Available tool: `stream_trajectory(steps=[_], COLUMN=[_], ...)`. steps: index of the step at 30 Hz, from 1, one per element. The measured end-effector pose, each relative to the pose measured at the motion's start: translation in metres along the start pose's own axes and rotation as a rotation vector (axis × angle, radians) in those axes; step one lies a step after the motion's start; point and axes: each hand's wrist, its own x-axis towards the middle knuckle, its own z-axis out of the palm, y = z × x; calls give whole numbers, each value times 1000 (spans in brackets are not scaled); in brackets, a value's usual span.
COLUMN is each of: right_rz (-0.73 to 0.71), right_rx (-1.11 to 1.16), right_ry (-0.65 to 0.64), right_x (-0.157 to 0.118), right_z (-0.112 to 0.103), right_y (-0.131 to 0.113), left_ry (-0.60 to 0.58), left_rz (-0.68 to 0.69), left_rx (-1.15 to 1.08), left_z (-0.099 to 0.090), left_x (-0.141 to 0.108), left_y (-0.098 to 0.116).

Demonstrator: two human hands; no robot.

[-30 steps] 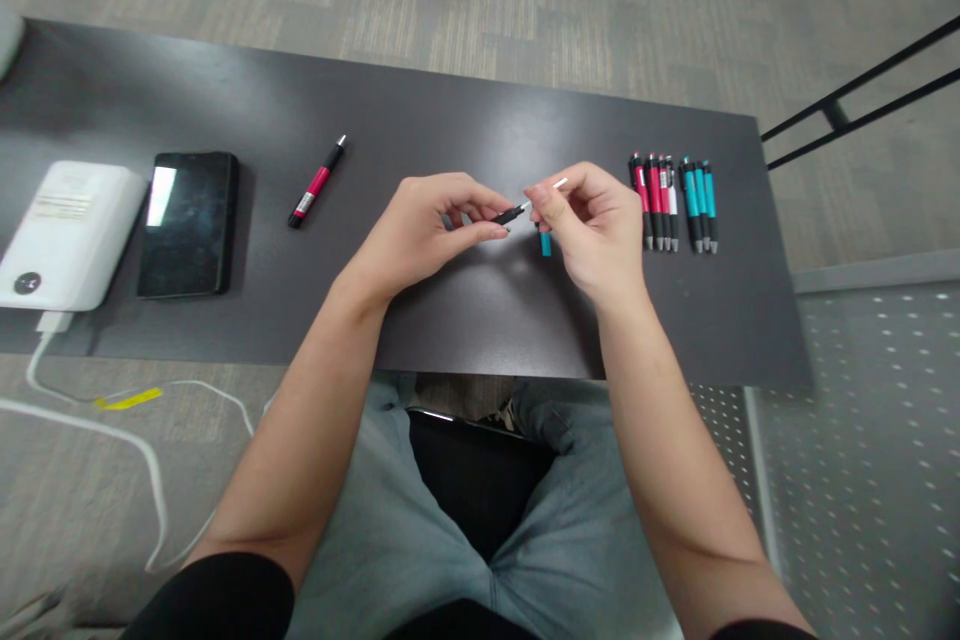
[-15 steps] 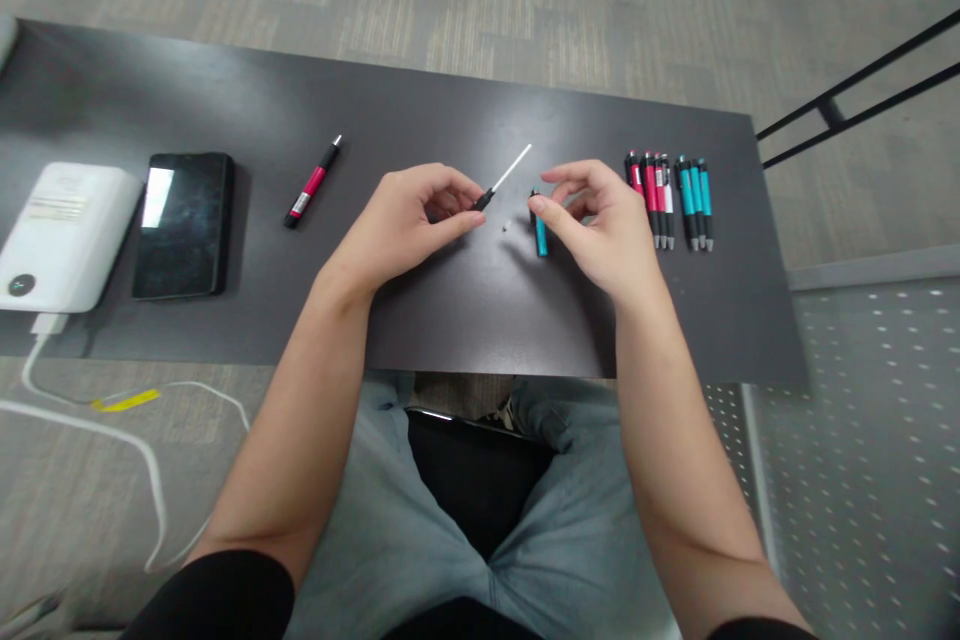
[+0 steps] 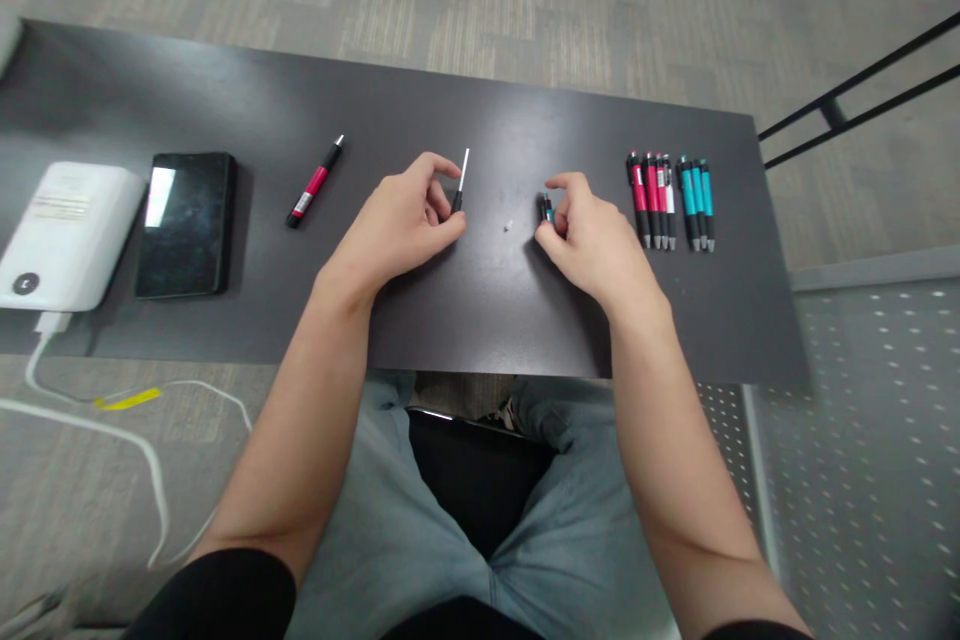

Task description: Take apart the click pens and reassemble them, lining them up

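My left hand (image 3: 409, 210) has its thumb and fingers closed on a black pen grip, from which a thin white ink refill (image 3: 464, 167) points up and away. Opposite it, my right hand (image 3: 592, 230) pinches a blue pen barrel (image 3: 547, 207) with a black upper end close to the tabletop. Thumb and fingers cover the barrel's lower part. Between the two hands a tiny pale piece (image 3: 508, 226) lies on the dark table (image 3: 480, 320); it is too small to name.
To the right lie several red pens (image 3: 640, 195), a white pen (image 3: 669, 205) and several blue pens (image 3: 697, 205) side by side. On the left are a red and black pen (image 3: 315, 182), a black phone-like device (image 3: 185, 225) and a white power bank (image 3: 71, 235) with a white cable (image 3: 154, 480).
My left hand has drawn slightly left and turned the refill more upright. My right hand has shifted a little left and lower, closing over the blue barrel, so less of it shows.
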Motion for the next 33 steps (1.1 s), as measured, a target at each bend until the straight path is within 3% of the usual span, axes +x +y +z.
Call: stream_trajectory(steps=[10,20,24,27,33], right_rz=[3,-59,-19,15,-1], right_rx=[-47,121,316,552,1006], right_ry=[-44,2,77,131,180], right_x=[-1,4,7,12,19], right_z=[-11,-3,1,9,24], right_y=[-12,8,17,24,26], left_ry=[-30,-81,1,-16,-31], left_rz=[16,4,119,192,162], left_rx=[247,385,413,453,503], left_z=[5,4,12,26,45], left_x=[-4,-6,-7,-8,-8], left_y=[4,11,16,29,50])
